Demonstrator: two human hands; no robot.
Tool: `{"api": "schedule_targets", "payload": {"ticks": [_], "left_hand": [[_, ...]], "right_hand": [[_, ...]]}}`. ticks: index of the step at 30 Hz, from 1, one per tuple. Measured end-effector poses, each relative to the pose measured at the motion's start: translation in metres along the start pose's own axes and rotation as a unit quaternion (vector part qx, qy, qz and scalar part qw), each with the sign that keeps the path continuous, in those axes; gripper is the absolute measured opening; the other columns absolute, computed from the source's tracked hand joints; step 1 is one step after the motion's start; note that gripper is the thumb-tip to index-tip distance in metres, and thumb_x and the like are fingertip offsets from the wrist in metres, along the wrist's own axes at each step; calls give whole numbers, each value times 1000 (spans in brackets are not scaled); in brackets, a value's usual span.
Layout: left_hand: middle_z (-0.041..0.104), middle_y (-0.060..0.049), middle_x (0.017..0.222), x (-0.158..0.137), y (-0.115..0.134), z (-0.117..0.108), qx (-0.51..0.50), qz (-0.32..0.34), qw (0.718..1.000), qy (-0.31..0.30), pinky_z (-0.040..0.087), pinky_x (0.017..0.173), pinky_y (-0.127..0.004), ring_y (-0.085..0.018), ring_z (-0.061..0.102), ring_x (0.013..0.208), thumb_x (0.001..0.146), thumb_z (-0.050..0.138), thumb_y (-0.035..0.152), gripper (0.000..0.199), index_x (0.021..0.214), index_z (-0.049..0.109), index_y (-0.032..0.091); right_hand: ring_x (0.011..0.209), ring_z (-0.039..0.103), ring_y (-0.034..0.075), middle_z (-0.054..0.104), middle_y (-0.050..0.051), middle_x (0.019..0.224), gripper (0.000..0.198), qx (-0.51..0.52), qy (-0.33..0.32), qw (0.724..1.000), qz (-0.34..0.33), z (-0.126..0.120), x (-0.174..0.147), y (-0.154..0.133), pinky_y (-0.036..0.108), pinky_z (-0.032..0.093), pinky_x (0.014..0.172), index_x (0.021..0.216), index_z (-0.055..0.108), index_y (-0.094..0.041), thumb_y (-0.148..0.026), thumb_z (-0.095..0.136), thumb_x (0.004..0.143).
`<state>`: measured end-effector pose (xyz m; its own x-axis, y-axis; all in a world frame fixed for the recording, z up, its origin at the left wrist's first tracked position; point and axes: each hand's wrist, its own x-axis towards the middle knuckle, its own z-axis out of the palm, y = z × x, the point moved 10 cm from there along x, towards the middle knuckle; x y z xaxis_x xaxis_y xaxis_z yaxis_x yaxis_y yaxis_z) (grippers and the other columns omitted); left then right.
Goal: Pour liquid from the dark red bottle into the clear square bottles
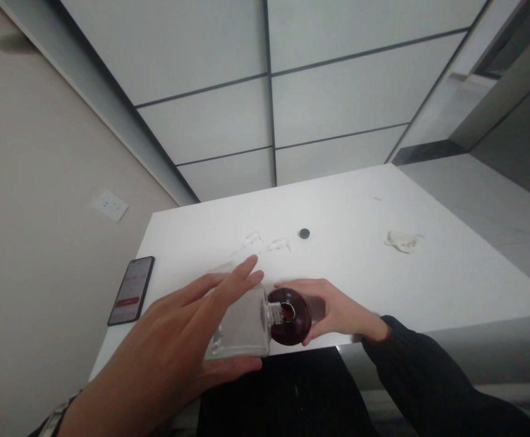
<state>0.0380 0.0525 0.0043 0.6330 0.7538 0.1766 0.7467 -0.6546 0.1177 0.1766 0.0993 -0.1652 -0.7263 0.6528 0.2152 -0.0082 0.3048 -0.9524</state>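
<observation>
Fingers (228, 285) of our left hand (178, 340) wrap the clear square bottle (242, 325), tipped sideways over the table (429, 267) edge; right hand (338, 312) grips the dark red bottle (292, 317), necks meeting (apparently touching). Phone (131, 289) lies left.

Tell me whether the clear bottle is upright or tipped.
Tipped. The clear bottle lies sideways in the left hand, its threaded neck pointing at the dark red bottle held by the right hand.
</observation>
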Motion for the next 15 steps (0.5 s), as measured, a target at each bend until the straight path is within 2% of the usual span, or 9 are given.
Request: {"api": "schedule_targets", "payload": {"ticks": [2, 5, 7, 8, 10, 12, 13, 15], "left_hand": [[65, -11, 150, 1, 1, 0, -5, 1, 1000, 3, 67, 96, -40, -29, 74, 122, 104, 45, 68, 83, 170, 16, 28], [74, -9, 138, 2, 2, -2, -22, 3, 999, 24, 68, 93, -42, -28, 76, 118, 105, 45, 65, 95, 169, -14, 26], [77, -7, 132, 2, 3, -5, -27, 8, 999, 38, 68, 92, -42, -28, 76, 117, 106, 46, 62, 96, 167, -19, 27], [76, -7, 133, 3, 4, -5, -25, 11, 999, 38, 68, 92, -42, -27, 76, 117, 107, 45, 62, 93, 169, -15, 28], [75, -7, 135, 3, 4, -3, -12, 10, 1000, 22, 68, 92, -40, -27, 77, 117, 106, 45, 63, 81, 170, 10, 29], [74, -6, 138, 4, 4, -1, -2, 12, 1000, 4, 68, 93, -40, -26, 76, 117, 105, 47, 64, 65, 158, 40, 27], [73, -6, 139, 4, 4, -1, -1, 15, 1000, 1, 68, 94, -41, -25, 76, 118, 105, 48, 63, 57, 148, 50, 27], [72, -5, 140, 4, 6, -2, -10, 27, 1000, 4, 66, 98, -41, -24, 74, 121, 105, 51, 59, 45, 135, 57, 25]], "right_hand": [[136, 64, 31, 69, 14, 143, 87, -1, -2, 1000, 0, 0, 0, 0, 51, 46, 120, 146, 63, -24, -49, 96, 70], [136, 64, 31, 69, 15, 143, 87, -6, -5, 1000, 1, 0, 0, 0, 53, 46, 120, 147, 62, -24, -49, 95, 70], [136, 64, 32, 69, 15, 143, 88, -8, -3, 1000, -1, 0, 0, -1, 54, 46, 120, 147, 62, -24, -49, 95, 70], [135, 64, 32, 69, 15, 142, 88, -8, -2, 1000, -2, 0, 0, -1, 54, 46, 120, 148, 62, -24, -48, 96, 70], [135, 65, 32, 70, 14, 142, 88, -8, 1, 1000, -4, -1, 0, -1, 53, 47, 119, 147, 62, -25, -49, 96, 69], [134, 65, 31, 70, 14, 142, 88, -8, 4, 1000, -7, -1, -1, -1, 52, 48, 119, 147, 63, -24, -50, 96, 69], [134, 66, 31, 70, 14, 142, 88, -8, 4, 1000, -9, -1, -1, -1, 51, 48, 118, 147, 63, -24, -51, 96, 69], [134, 66, 31, 70, 14, 142, 88, -9, 4, 1000, -9, 0, -1, 0, 51, 49, 118, 147, 63, -24, -53, 95, 70]]}}
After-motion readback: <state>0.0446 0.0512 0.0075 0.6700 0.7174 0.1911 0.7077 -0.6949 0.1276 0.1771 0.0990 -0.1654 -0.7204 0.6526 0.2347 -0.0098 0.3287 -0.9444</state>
